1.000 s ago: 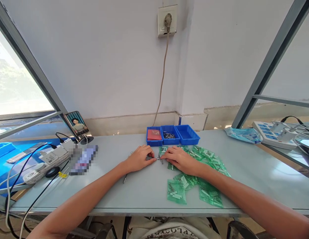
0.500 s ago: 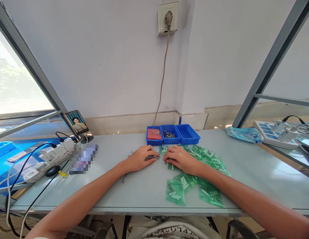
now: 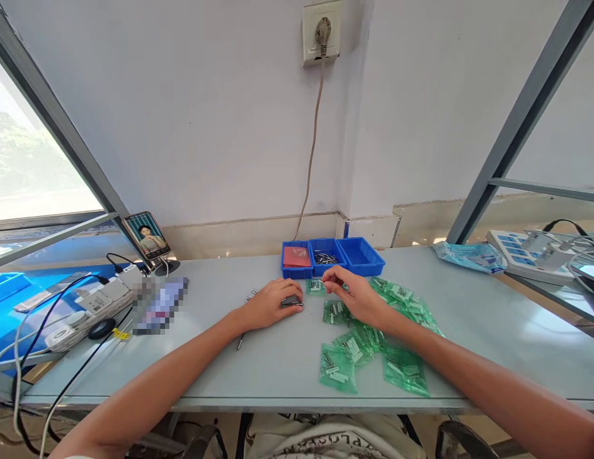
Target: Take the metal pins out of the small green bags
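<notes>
My left hand [image 3: 268, 305] rests on the grey tabletop, its fingers curled round a small dark grey piece [image 3: 291, 299]. A thin metal pin shows along that piece's lower edge. More metal pins [image 3: 240, 342] lie beside and partly under this hand. Raised over several green plastic bags, my right hand [image 3: 354, 294] has thumb and fingers pinched together; anything between them is too small to make out. Behind it, the middle blue bin [image 3: 343, 262] contains loose metal pins [image 3: 324, 258]. One green bag [image 3: 337, 368] near the front holds pins and a white strip.
The left blue bin holds a red packet [image 3: 297, 257]; another blue bin [image 3: 361, 255] stands at the right. A phone on a stand [image 3: 147, 236], cables and a power strip [image 3: 93, 306] occupy the left. A blue-white packet [image 3: 471, 257] lies at the right beside another power strip [image 3: 526, 258].
My right hand has lifted off the tabletop toward the blue bins, uncovering a green bag beneath. My left hand stays in place, its fingers shifted slightly on the dark grey piece.
</notes>
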### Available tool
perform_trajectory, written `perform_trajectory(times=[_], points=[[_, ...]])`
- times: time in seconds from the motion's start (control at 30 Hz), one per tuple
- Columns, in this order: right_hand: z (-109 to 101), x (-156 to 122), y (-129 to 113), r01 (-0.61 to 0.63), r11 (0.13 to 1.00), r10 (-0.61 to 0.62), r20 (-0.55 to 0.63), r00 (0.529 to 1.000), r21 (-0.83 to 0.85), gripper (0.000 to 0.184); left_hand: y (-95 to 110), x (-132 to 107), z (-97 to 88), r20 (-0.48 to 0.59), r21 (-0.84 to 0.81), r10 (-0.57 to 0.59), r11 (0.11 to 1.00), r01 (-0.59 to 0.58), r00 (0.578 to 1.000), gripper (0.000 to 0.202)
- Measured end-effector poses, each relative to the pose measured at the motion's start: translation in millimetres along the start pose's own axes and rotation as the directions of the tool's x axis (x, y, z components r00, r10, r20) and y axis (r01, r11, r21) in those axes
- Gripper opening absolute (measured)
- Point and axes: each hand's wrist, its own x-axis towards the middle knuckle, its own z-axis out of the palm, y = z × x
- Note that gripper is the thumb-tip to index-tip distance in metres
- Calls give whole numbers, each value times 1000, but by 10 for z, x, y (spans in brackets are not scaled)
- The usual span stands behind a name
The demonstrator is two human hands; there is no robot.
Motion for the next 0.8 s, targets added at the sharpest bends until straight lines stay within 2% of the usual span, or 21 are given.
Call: perform_trajectory(times=[0.07, 0.17, 0.63, 0.8], points=[[-7, 7, 23, -32, 995, 34, -20, 999, 90, 19, -17, 3, 13, 6, -3, -4, 1000, 4, 1000, 16], [-7, 19, 71, -48, 989, 57, -65, 996, 139, 23, -32, 1, 27, 6, -5, -10, 1000, 10, 1000, 18], [-21, 74, 257, -97, 980, 128, -177, 976, 171, 22, -15, -11, 26, 1, 8, 30, 1000, -30, 1000, 15], [-27, 75, 255, -82, 985, 112, -204, 973, 151, 24, -14, -8, 21, 3, -1, 23, 1000, -23, 1000, 18]])
